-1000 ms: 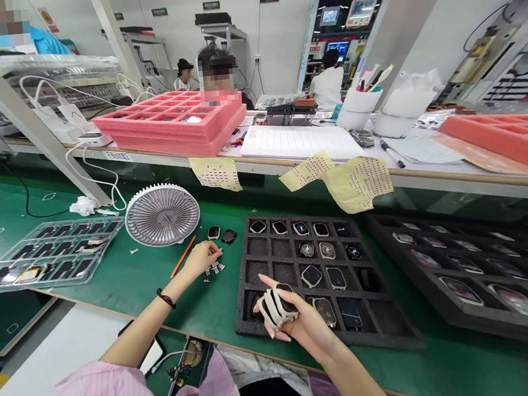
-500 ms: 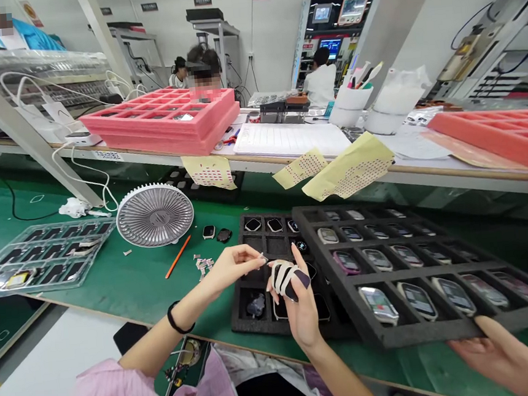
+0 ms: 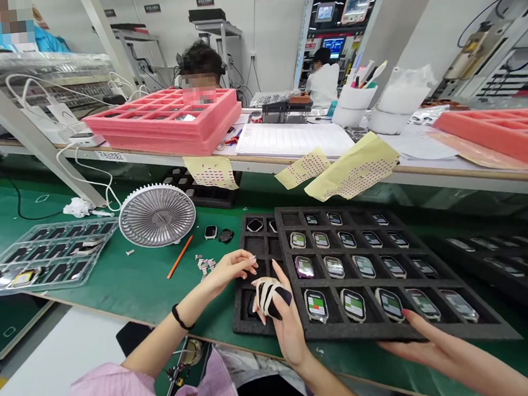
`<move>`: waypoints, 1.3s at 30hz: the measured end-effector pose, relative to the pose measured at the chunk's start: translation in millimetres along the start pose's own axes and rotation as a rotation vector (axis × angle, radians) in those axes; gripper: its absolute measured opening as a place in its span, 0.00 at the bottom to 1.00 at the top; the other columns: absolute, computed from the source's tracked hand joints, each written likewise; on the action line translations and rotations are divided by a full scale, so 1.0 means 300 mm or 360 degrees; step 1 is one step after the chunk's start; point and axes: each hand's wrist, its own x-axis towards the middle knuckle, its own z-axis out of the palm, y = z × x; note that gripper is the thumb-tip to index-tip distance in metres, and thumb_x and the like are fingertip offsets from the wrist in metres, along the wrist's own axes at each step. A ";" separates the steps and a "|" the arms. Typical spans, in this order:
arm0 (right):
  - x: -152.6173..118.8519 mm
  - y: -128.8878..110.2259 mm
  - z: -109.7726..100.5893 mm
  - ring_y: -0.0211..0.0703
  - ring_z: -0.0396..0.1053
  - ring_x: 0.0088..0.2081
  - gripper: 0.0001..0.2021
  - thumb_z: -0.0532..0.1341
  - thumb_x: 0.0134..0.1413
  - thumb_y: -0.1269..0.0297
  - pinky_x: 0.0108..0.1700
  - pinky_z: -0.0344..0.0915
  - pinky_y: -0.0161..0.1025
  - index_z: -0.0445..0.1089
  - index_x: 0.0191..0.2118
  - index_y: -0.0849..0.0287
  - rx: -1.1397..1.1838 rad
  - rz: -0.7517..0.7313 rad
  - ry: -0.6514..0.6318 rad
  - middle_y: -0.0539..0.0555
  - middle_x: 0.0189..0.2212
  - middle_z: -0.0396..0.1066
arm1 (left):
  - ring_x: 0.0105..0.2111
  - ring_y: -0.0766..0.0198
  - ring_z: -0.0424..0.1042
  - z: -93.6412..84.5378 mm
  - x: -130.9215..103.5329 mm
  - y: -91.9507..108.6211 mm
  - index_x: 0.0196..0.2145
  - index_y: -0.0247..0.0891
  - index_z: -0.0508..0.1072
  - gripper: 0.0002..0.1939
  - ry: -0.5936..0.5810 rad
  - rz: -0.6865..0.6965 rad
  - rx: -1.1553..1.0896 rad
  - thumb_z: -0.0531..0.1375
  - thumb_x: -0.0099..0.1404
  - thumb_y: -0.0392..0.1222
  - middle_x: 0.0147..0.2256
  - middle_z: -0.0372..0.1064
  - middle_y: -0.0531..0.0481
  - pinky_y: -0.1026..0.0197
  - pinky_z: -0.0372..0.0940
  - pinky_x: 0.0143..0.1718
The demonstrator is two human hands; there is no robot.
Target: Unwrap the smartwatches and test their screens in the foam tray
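Note:
My right hand [image 3: 287, 328] is closed around several smartwatches [image 3: 269, 297], stacked together with pale rims and dark faces. Just left of it, my left hand [image 3: 233, 269] has thumb and fingertips pinched together; anything between them is too small to make out. Below both hands lies a black foam tray [image 3: 242, 330] with square compartments, some holding watches. A second black foam tray [image 3: 372, 331], filled with rows of watches with lit screens, overlaps its right part. Another person's hand [image 3: 421, 335] supports that tray at its front edge.
On the green table, a white round fan [image 3: 157, 215], an orange stick [image 3: 180, 256], small pale tabs [image 3: 205, 265] and two watches [image 3: 218, 233] lie left of my hands. A clear tray [image 3: 42, 257] sits farther left. Pink foam trays [image 3: 161, 136] rest on the shelf.
The other person's hand has brought the full black tray left and laid it more level over the first tray. Both my hands have shifted slightly left, the right still holding the smartwatches.

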 end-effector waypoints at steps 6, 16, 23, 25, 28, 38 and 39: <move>-0.044 0.005 0.028 0.43 0.67 0.33 0.27 0.54 0.60 0.57 0.36 0.65 0.45 0.49 0.63 0.51 -0.0060 -0.0147 -0.0025 0.57 0.46 0.66 | 0.25 0.69 0.66 0.009 -0.018 0.010 0.28 0.33 0.74 0.18 0.0154 0.0176 0.0113 0.70 0.47 0.50 0.24 0.70 0.52 0.67 0.58 0.26; -0.031 -0.065 0.104 0.55 0.66 0.41 0.26 0.49 0.57 0.51 0.32 0.65 0.53 0.52 0.62 0.35 -0.0126 -0.0714 0.0326 0.58 0.52 0.60 | 0.25 0.71 0.67 0.203 -0.276 0.116 0.35 0.41 0.80 0.06 0.0358 0.1155 0.0137 0.63 0.60 0.36 0.28 0.70 0.51 0.69 0.62 0.25; -0.020 -0.057 0.093 0.55 0.63 0.52 0.27 0.52 0.56 0.55 0.47 0.63 0.55 0.52 0.62 0.38 -0.0224 -0.0792 0.0409 0.55 0.52 0.62 | 0.28 0.68 0.69 0.272 -0.289 0.107 0.35 0.40 0.80 0.07 0.0423 0.1416 0.0319 0.63 0.60 0.32 0.28 0.73 0.49 0.68 0.64 0.28; -0.018 -0.053 0.089 0.53 0.64 0.49 0.29 0.52 0.56 0.55 0.48 0.63 0.56 0.48 0.64 0.46 -0.0273 -0.0823 0.0426 0.57 0.51 0.62 | 0.28 0.68 0.69 0.275 -0.283 0.102 0.35 0.39 0.80 0.07 0.0477 0.1433 0.0333 0.63 0.60 0.32 0.28 0.72 0.49 0.67 0.65 0.28; -0.015 -0.044 0.084 0.53 0.62 0.51 0.32 0.52 0.56 0.55 0.47 0.63 0.54 0.44 0.65 0.52 -0.0325 -0.0837 0.0452 0.61 0.52 0.60 | 0.28 0.67 0.70 0.280 -0.276 0.095 0.34 0.39 0.80 0.06 0.0543 0.1456 0.0340 0.63 0.60 0.32 0.28 0.72 0.49 0.67 0.65 0.28; -0.009 -0.081 0.084 0.54 0.58 0.55 0.29 0.53 0.57 0.55 0.50 0.61 0.55 0.46 0.63 0.48 -0.0351 -0.0852 0.0502 0.60 0.54 0.55 | 0.39 0.58 0.70 0.272 -0.264 0.046 0.40 0.42 0.79 0.09 0.0339 0.1473 0.0499 0.58 0.66 0.42 0.39 0.70 0.42 0.57 0.67 0.38; -0.011 -0.083 0.082 0.55 0.57 0.56 0.29 0.53 0.57 0.55 0.50 0.61 0.56 0.46 0.63 0.48 -0.0367 -0.0852 0.0507 0.60 0.54 0.54 | 0.43 0.56 0.69 0.270 -0.264 0.038 0.41 0.42 0.78 0.11 0.0286 0.1461 0.0487 0.57 0.67 0.44 0.42 0.69 0.41 0.55 0.67 0.40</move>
